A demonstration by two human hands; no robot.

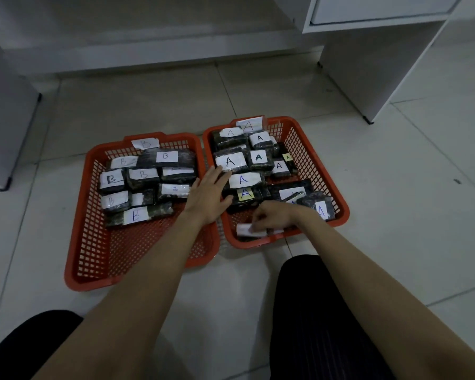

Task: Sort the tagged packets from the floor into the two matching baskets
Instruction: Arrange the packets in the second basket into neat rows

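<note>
Two orange mesh baskets stand side by side on the tiled floor. The left basket [93, 259] carries a B tag on its far rim and holds several dark packets labelled B [135, 215]. The right basket [307, 144] carries an A tag and holds several packets labelled A [232, 161]. My left hand [207, 196] hovers flat, fingers spread, over the gap between the baskets, holding nothing. My right hand [272, 218] is inside the near part of the right basket, fingers closed on a packet with a white label [246, 230].
A white desk leg panel [368, 72] stands at the back right and a grey cabinet [3, 119] at the left. My knees in dark trousers [313, 311] frame the lower edge. Pale floor tiles [395, 201] surround the baskets.
</note>
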